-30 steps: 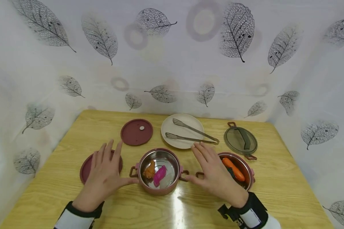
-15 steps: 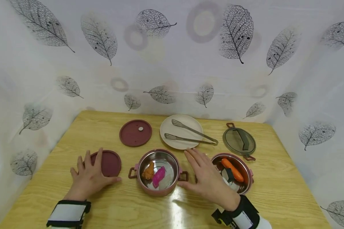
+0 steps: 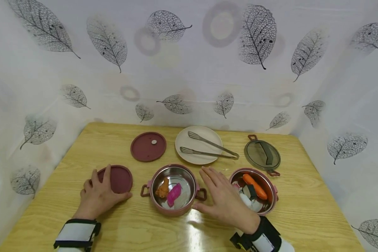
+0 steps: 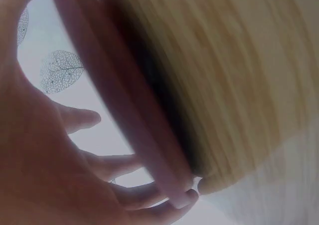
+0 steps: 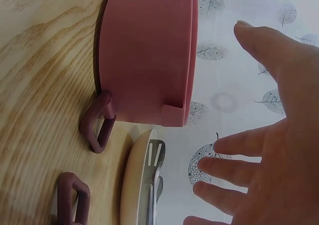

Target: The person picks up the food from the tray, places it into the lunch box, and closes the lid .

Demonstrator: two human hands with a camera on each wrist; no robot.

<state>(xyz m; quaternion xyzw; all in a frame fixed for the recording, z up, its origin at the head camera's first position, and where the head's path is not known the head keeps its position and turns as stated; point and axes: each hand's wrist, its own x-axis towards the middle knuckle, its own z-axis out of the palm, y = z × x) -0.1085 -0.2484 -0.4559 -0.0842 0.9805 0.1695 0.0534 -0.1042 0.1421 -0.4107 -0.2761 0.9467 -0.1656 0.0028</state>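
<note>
My left hand (image 3: 96, 197) spans a dark red round lid (image 3: 122, 179), fingertips at its far left edge and thumb at its near right. In the left wrist view the fingers (image 4: 144, 197) bend round the rim of this lid (image 4: 122, 95). To its right stands a pink pot (image 3: 171, 211) with steel inside, holding a fried chicken piece (image 3: 162, 189) and a magenta food piece (image 3: 174, 194). My right hand (image 3: 228, 203) hovers beside that pot's right handle (image 3: 201, 194), fingers spread with nothing in them. The right wrist view shows the pot's side (image 5: 144, 50) before the open palm (image 5: 279, 175).
A second pink pot (image 3: 275, 196) at the right holds a carrot (image 3: 255, 186) and other food. Behind lie another red lid (image 3: 148, 148), a cream plate (image 3: 184, 138) with metal tongs (image 3: 208, 154) across it, and a glass lid (image 3: 258, 154). A leaf-patterned curtain (image 3: 189, 70) closes off the back.
My left hand has moved left and down from beside the middle pot onto the near red lid, its fingers bending at the rim. The right hand has shifted slightly left, still spread.
</note>
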